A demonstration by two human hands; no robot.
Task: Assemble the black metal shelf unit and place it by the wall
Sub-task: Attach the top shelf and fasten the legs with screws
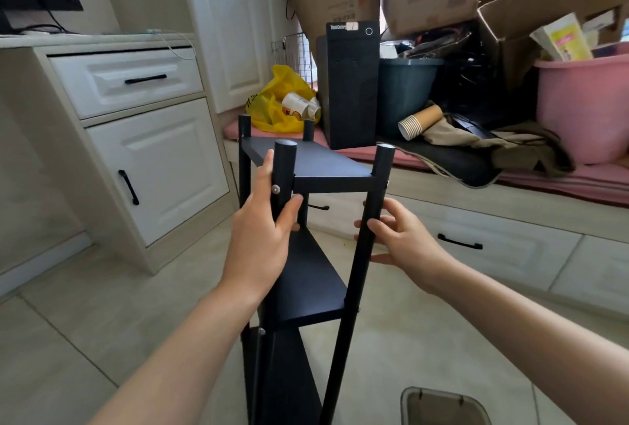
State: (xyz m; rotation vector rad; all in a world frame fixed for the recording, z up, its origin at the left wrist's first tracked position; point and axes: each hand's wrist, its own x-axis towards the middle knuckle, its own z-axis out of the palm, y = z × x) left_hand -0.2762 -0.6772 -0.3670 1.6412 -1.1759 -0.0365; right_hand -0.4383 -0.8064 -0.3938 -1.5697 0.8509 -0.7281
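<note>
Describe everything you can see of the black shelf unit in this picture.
The black shelf unit looks like matte painted metal: round upright posts joined by flat shelves, three of them visible, with silver screw heads at the joints. It stands roughly upright on the tiled floor, in front of the cluttered bench. The left hand grips the near left post; the right hand holds the near right post.

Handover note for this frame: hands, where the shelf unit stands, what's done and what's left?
Left hand: closed around the near left post of the black shelf unit, just under the top shelf.
Right hand: fingers around the near right post, lower down.
Unit: upright on the tiled floor, mid-room, shelves mounted, screws visible.
Done: assembly looks finished, though the far side is hidden.
Left: carry it to the wall.
</note>
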